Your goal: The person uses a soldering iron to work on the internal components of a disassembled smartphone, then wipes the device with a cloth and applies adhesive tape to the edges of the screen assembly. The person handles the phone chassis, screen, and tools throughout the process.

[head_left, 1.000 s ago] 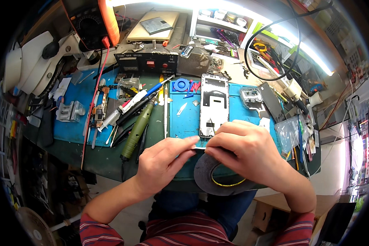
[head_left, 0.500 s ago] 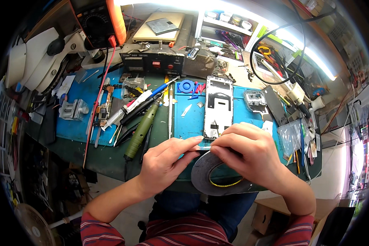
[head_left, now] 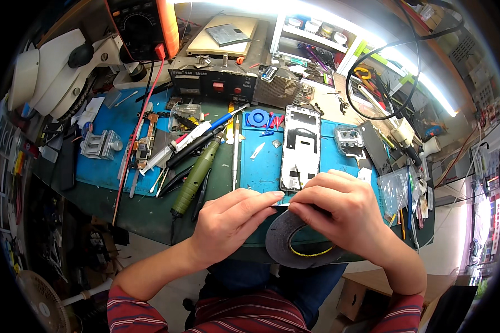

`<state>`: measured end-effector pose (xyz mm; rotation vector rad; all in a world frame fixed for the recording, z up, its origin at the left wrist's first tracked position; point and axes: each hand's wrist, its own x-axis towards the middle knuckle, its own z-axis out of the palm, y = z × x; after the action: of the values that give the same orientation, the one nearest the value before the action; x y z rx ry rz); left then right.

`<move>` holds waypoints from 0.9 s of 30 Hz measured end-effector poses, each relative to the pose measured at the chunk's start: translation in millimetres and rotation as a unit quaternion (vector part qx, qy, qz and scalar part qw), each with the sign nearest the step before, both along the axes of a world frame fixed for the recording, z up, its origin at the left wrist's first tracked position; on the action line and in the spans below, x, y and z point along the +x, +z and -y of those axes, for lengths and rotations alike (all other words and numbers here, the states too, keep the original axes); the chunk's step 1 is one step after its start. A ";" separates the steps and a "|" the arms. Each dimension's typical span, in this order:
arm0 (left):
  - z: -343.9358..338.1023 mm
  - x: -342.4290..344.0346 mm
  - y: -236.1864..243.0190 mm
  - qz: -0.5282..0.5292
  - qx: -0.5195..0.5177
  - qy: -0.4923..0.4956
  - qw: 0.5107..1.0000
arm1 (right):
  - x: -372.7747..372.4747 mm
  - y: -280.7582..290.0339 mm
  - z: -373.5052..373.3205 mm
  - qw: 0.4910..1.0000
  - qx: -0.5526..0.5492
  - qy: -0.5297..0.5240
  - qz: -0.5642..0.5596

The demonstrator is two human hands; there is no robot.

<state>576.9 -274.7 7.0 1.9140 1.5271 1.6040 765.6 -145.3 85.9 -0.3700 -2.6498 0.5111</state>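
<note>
Pressed together at the fingertips, my left hand pinches one end of a short, thin strip of tape. My right hand is closed on the strip's other end, with thumb and fingers together. Below it, the dark roll of tape, with a yellow inner ring, hangs tilted at the table's near edge. The right fingers partly cover the roll's upper side. Just beyond both hands, a white and black phone frame lies lengthwise on the blue mat.
Left of the hands lie a green pen-shaped tool, a syringe and several pliers and tweezers. A black bench unit stands at the back, beside a multimeter. A plastic bag lies right. A red cable crosses the left side.
The whole view has shifted slightly. Both hands still pinch near each other, and the left fingers lie flatter against the thumb. The roll still hangs under the right hand.
</note>
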 end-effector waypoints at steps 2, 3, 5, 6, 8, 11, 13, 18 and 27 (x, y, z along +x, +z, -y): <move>-0.1 0.6 0.0 0.001 0.002 0.002 1.000 | 0.0 0.4 0.0 1.000 -0.001 0.000 0.001; -0.1 0.9 -0.1 0.001 0.004 0.001 1.000 | 0.0 0.9 0.2 1.000 -0.001 -0.001 0.001; -0.4 0.8 -1.1 -0.005 0.016 -0.001 1.000 | -0.2 1.6 0.1 1.000 -0.001 -0.001 0.003; -0.6 0.3 -2.5 -0.011 0.025 -0.003 1.000 | -0.7 1.9 -0.2 1.000 0.000 0.001 0.005; -1.2 -0.6 -5.7 -0.020 0.040 -0.008 0.999 | -0.6 1.9 -0.3 1.000 0.001 0.003 0.007; -2.0 -1.4 -8.3 -0.026 0.050 -0.013 0.998 | 0.4 1.2 -0.4 1.000 0.002 0.004 0.009; -2.2 -1.5 -7.9 -0.027 0.050 -0.013 0.998 | 0.4 1.3 -1.0 1.000 0.004 0.007 0.010; -2.1 0.1 -4.6 -0.021 0.033 0.004 0.999 | -0.2 1.1 -1.5 1.000 0.003 0.009 0.008; -1.8 -1.0 -2.7 -0.016 0.023 -0.002 1.000 | -0.2 0.1 -2.3 1.000 0.004 0.008 0.002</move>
<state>575.9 -272.9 4.4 1.9741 1.5114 1.6286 765.4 -143.0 86.0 -0.3480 -2.6590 0.5045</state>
